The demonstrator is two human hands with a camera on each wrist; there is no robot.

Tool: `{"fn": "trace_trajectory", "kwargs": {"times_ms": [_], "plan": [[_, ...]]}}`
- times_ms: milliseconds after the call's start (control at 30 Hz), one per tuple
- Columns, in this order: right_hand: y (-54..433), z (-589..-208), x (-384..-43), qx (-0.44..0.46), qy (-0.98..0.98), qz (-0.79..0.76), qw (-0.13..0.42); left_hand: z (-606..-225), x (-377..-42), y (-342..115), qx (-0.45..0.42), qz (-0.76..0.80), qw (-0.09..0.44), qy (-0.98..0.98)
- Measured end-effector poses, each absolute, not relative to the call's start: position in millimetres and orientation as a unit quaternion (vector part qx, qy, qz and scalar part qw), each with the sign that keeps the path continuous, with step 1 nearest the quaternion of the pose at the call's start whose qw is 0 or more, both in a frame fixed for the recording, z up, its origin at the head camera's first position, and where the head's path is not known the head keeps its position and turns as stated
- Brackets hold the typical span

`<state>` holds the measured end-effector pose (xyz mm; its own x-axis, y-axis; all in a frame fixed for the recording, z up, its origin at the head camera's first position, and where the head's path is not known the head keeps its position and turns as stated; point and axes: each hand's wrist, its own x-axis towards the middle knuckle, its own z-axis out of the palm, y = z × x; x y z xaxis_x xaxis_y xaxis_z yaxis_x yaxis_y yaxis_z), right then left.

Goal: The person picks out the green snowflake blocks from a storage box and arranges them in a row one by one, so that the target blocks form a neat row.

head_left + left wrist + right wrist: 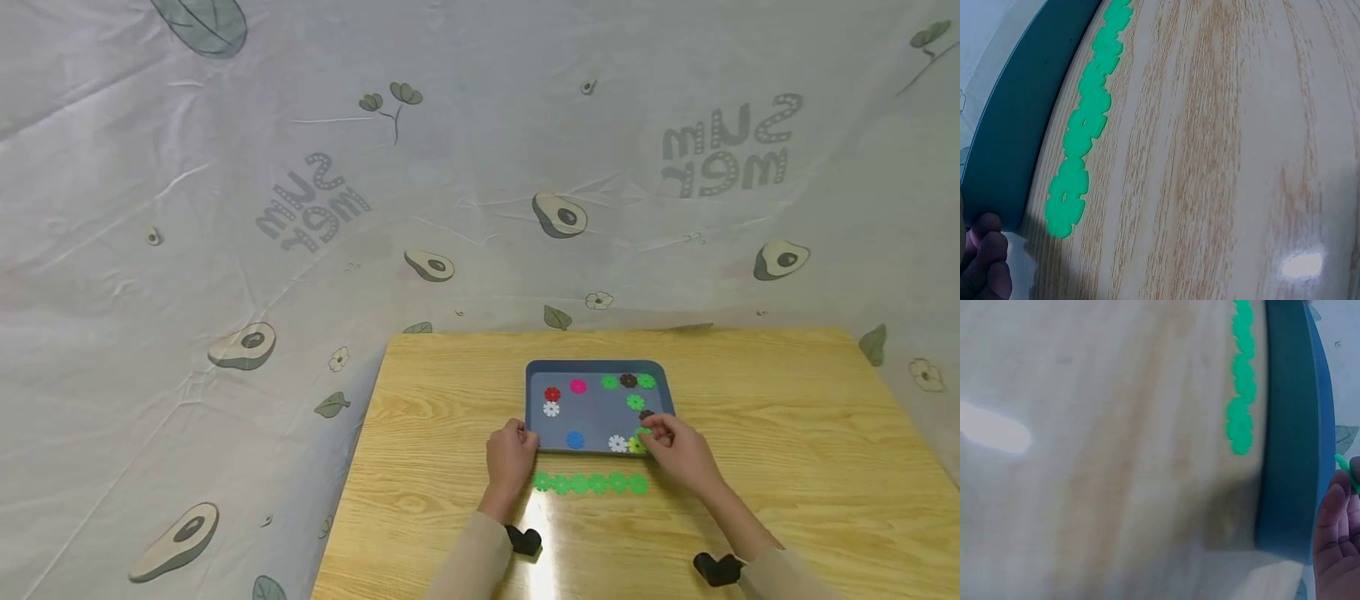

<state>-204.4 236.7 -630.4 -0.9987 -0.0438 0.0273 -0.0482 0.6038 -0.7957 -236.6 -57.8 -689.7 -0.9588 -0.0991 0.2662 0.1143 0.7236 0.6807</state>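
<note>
A blue-grey tray (596,414) holds flower-shaped plastic discs in several colours. My left hand (512,457) grips the tray's front left corner; in the left wrist view its curled fingers (992,247) lie against the tray's end. Over the front right of the tray, my right hand (681,454) pinches a green flower disc (1343,463) between thumb and fingertips. Just in front of the tray, a straight row of green flower discs (598,483) lies on the table, side by side.
The wooden table (420,433) reaches back to a pale printed cloth (480,167). Within the tray are a blue disc (575,439), a pink disc (578,387), a red disc (552,394) and white, brown, yellow and green ones, mostly towards the right side.
</note>
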Motion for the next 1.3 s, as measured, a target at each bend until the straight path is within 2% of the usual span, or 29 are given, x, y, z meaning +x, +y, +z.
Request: {"fn": "trace_trajectory", "kwargs": {"times_ms": [200, 400, 567, 1000, 1167, 1300], "plan": [[247, -644, -173, 0.008, -0.900, 0.436, -0.022, -692, -238, -56, -0.005, -0.372, 0.150, -0.916], [252, -658, -159, 0.000, -0.909, 0.414, -0.042, -690, -239, -57, -0.003, -0.372, 0.149, -0.916], [253, -669, -159, 0.000, -0.922, 0.384, -0.040, -689, -238, -58, 0.005, -0.375, 0.133, -0.917], [250, -676, -160, 0.018, -0.936, 0.350, -0.018, -691, -237, -57, 0.009, -0.373, 0.137, -0.918], [250, -666, -159, 0.012, -0.932, 0.362, -0.014, -690, -237, -56, 0.007, -0.372, 0.134, -0.918], [249, -650, -165, 0.016, -0.925, 0.380, 0.010, -688, -237, -55, 0.006, -0.374, 0.129, -0.918]]}}
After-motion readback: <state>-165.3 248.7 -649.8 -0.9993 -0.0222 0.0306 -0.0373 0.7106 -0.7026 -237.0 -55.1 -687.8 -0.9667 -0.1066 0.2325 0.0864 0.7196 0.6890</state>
